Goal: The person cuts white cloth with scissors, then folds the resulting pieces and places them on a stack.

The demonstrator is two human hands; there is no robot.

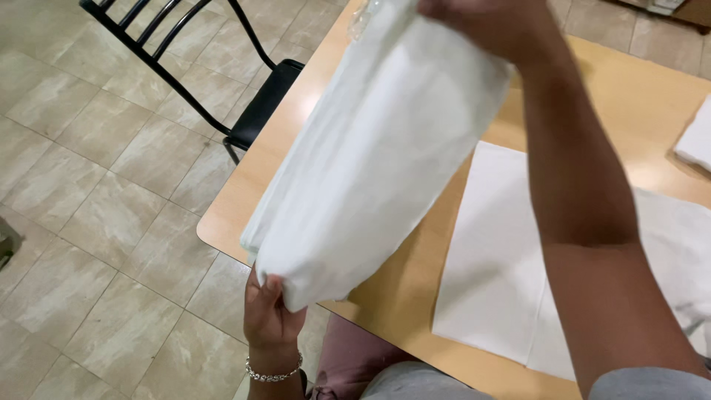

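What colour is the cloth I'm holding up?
Plain white cloth, no pattern, seen in the head view.

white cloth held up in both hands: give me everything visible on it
The white cloth looks like thin plain fabric, folded into a long band with soft creases. It hangs in the air above the wooden table, slanting from upper right to lower left. The right hand grips its top end, and the left hand pinches its lower corner. It touches nothing else.
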